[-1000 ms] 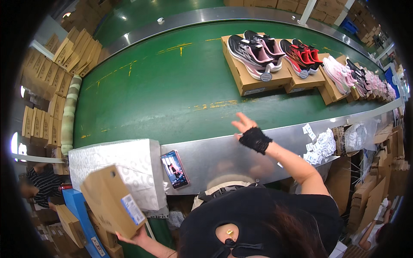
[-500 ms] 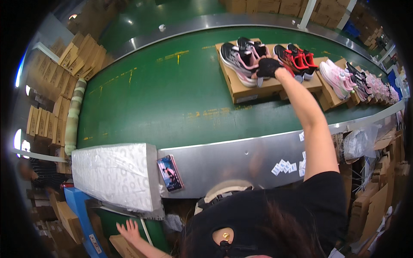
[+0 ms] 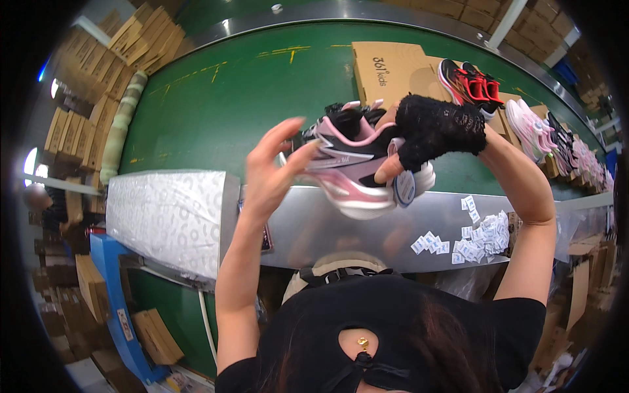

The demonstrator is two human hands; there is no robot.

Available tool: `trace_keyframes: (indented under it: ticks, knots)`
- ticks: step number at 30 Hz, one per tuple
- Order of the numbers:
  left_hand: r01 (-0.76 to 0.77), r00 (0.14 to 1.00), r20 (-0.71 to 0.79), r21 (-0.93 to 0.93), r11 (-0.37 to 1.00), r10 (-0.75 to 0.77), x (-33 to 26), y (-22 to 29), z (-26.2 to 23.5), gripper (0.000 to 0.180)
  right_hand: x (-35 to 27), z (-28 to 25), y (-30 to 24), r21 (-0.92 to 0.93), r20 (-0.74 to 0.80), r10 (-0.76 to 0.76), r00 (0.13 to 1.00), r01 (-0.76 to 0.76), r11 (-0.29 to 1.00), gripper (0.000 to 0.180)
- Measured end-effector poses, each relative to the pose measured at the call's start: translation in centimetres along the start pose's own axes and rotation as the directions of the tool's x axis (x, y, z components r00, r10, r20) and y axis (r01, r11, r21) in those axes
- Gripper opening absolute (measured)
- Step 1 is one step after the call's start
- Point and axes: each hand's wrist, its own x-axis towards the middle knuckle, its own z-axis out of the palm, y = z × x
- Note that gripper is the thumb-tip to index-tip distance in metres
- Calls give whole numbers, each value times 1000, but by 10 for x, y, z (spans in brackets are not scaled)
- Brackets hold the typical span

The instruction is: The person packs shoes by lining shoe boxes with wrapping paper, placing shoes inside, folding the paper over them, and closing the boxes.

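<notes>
A pair of black, pink and white sneakers [image 3: 354, 167] is held above the near edge of the green conveyor belt [image 3: 216, 124]. My right hand [image 3: 439, 134], in a black lace fingerless glove, grips the pair at the heel end, thumb on the near shoe's side. A round blue-and-white tag [image 3: 405, 188] hangs beside that thumb. At the toe end, my bare left hand [image 3: 272, 167] has its fingers and thumb apart. Its thumb overlaps the near shoe; whether it touches is hard to tell. A brown shoebox [image 3: 393, 69] lies shut on the belt behind the shoes.
Along the belt's right stand black-red sneakers [image 3: 468, 88], pink-white sneakers [image 3: 527, 128] and more pairs on boxes. Small white packets [image 3: 481, 239] cover part of the metal ledge [image 3: 327, 229]. A stack of patterned white paper [image 3: 167, 223] lies left, beside a mostly hidden phone [image 3: 266, 239].
My right hand has lifted the black-pink sneakers off the shoebox and brought them nearer and left. My left hand has come up from the lower left to the shoes' toes.
</notes>
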Motion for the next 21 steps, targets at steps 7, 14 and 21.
trace_keyframes:
  ticks: [7, 14, 21]
  knots:
    - [274, 949, 184, -78, 959, -256, 13, -16, 16, 27, 7, 35, 2, -37, 112, -65, 992, 69, 997, 39]
    - [-94, 992, 115, 407, 908, 52, -33, -98, 35, 35, 44, 180, 88, -611, -109, -801, 589, 596, 521, 15]
    - [110, 832, 473, 372, 922, -291, -52, -108, 66, 35, 123, 139, 176, -3, -334, -528, 781, 559, 829, 28]
